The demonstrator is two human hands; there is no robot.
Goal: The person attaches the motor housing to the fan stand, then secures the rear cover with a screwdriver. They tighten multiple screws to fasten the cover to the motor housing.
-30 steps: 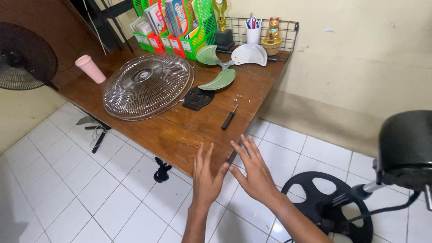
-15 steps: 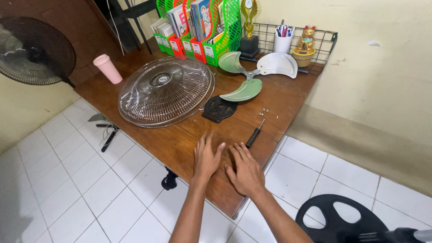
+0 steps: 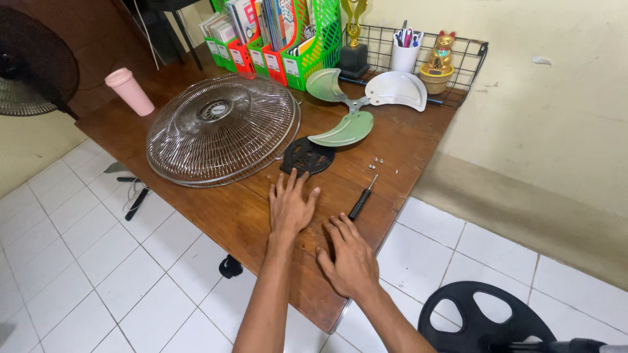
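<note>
Left hand (image 3: 290, 206) advanced to black plate (image 3: 307, 155) | right hand (image 3: 351, 259) near screwdriver (image 3: 362, 198) | hands flat, open, empty

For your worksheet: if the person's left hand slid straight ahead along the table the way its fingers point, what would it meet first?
Most likely the black perforated plate: the left hand lies flat, fingertips just short of its near edge.

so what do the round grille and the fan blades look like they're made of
Round grille: apparently bare metal wire, thin shiny silvery spokes you can see the table through. Fan blades: probably plastic, smooth pale green, slightly translucent with a soft gloss.
</note>
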